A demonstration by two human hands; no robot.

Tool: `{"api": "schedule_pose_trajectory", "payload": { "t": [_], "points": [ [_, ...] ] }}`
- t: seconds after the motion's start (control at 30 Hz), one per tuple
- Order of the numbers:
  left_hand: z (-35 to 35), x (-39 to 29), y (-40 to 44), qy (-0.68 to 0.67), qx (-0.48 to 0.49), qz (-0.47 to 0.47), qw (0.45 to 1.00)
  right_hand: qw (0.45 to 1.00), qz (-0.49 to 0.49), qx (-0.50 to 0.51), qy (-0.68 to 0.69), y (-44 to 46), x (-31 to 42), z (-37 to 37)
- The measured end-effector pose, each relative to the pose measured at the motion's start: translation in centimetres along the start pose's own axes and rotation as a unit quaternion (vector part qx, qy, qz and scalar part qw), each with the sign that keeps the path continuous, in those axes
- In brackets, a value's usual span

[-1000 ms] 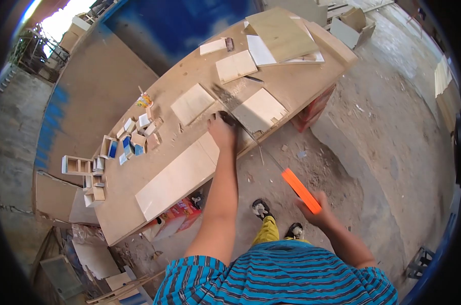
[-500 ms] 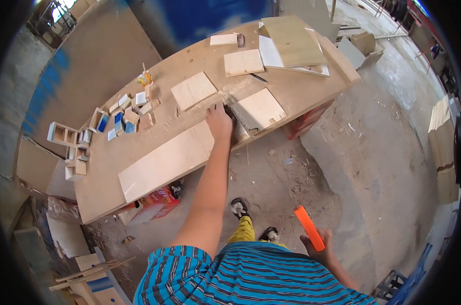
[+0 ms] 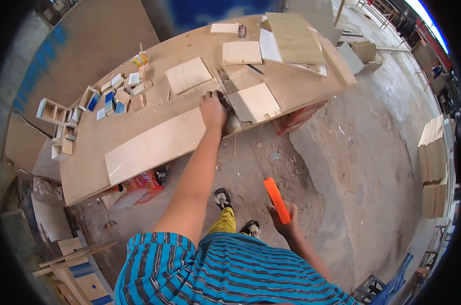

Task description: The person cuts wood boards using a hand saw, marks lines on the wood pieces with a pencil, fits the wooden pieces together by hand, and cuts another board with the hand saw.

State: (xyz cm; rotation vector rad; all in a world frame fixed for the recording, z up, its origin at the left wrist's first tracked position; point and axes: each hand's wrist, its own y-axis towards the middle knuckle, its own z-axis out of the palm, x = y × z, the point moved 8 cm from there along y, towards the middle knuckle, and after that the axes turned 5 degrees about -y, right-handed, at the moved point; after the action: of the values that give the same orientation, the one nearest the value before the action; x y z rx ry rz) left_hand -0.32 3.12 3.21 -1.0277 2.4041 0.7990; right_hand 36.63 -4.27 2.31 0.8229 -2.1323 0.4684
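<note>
Left hand [image 3: 213, 109]: atop long pale wood board [image 3: 154, 147] extending leftward; finger closure cannot be told. Right hand [image 3: 286, 219]: clamped round orange saw handle [image 3: 277, 200]; blade not discernible. Advisable: firm downward pressure, fingers clear of blade.

No readable text — lettering on red carton [image 3: 142, 190] under table [image 3: 83, 173] too blurred.
</note>
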Motion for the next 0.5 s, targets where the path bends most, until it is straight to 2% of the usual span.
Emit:
{"api": "schedule_pose_trajectory", "payload": {
  "t": [0.07, 0.13, 0.2, 0.23, 0.3, 0.37, 0.43, 0.5],
  "points": [
    [0.3, 0.6, -0.6, 0.026, -0.024, 0.009, 0.999, 0.998, 0.028, 0.011, -0.054, -3.9, -3.5, -0.1],
    [0.7, 0.5, 0.1, 0.05, -0.053, 0.032, 0.997, 0.985, -0.047, -0.045, -0.16, -7.6, -2.2, -2.1],
    [0.7, 0.6, 0.2, 0.037, -0.04, 0.029, 0.998, 0.995, 0.012, -0.005, -0.095, -7.9, -1.7, -3.2],
    [0.9, 0.7, 0.3, 0.033, -0.027, 0.028, 0.999, 0.99, -0.053, -0.079, -0.1, -7.7, -1.3, -3.4],
    [0.8, 0.7, 0.2, 0.015, -0.01, 0.029, 0.999, 0.996, -0.024, -0.067, -0.063, -4.1, -3.3, -1.5],
    [0.1, 0.0, 0.0, -0.018, -0.009, 0.027, 0.999, 0.998, 0.052, 0.035, 0.004, 2.3, 1.2, -1.4],
    [-0.2, 0.3, 0.2, -0.021, -0.026, 0.023, 0.999, 0.998, -0.017, -0.021, 0.048, 4.0, 1.9, -0.4],
    [-0.2, 0.7, 0.2, -0.009, -0.038, 0.017, 0.999, 0.997, 0.029, -0.002, 0.072, 3.9, 0.9, -1.0]
  ]
}}
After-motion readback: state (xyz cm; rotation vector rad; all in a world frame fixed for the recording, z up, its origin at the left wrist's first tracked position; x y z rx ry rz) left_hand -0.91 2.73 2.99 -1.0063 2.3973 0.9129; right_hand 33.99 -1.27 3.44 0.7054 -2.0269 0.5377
